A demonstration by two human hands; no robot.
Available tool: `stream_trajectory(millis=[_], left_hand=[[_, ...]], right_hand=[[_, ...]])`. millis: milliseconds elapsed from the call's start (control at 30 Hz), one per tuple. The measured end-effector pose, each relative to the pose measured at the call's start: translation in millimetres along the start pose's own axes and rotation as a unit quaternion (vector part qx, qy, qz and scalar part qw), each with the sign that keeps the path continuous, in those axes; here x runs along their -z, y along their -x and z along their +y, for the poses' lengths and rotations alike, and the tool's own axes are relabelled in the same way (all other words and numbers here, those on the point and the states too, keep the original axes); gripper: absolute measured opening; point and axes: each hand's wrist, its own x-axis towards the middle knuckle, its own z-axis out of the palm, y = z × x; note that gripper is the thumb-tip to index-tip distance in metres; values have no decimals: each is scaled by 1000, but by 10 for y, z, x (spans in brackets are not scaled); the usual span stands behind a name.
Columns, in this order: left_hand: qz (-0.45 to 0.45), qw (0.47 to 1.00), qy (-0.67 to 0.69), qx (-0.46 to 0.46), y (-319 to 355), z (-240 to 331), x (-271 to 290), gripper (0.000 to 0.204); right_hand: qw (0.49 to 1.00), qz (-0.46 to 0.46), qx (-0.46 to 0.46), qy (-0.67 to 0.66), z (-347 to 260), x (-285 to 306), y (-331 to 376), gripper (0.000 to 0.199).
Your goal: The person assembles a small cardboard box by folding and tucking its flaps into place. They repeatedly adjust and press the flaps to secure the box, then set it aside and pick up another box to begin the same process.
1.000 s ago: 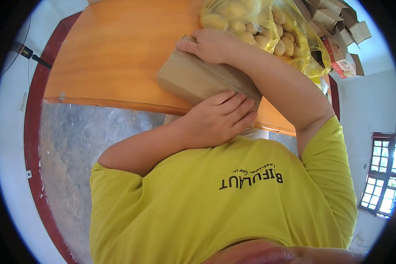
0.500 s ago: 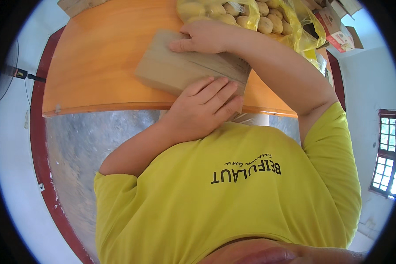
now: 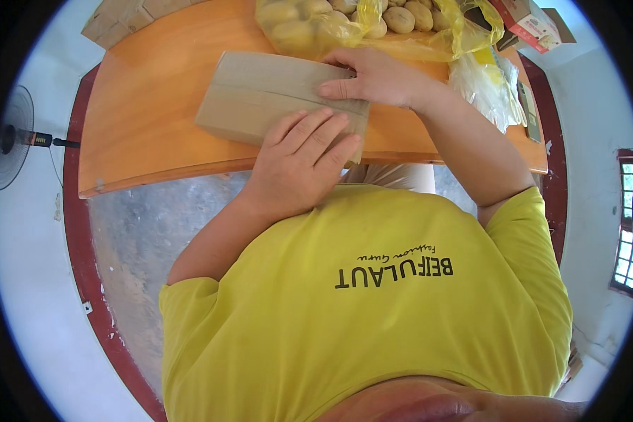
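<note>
Left hand (image 3: 297, 156) flat, right hand (image 3: 374, 77) touching 1 cardboard box (image 3: 250, 91).

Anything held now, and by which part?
Cardboard box: right hand grips its far right corner, thumb on top; left hand lies across its near right part.

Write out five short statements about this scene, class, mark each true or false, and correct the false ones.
1. The left hand lies on the cardboard box. True.
2. The right hand is raised clear of the box. False: the right hand touches the box.
3. The yellow plastic bag is beyond the box, farther from the person. True.
4. The fan is at the right of the view. False: the fan is at the left.
5. The tabletop is orange. True.
</note>
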Motion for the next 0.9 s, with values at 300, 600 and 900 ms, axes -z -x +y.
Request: stream_trajectory(millis=[300,600,900], left_hand=[[-27,1000,4,3,6,16,45,45],[-44,999,19,10,-23,11,101,46],[-50,998,3,49,-48,-83,188,48]], right_hand=[[994,34,25,-97,132,-92,212,66],[986,50,-15,-158,158,-112,435,73],[971,86,20,-222,356,-262,445,75]])
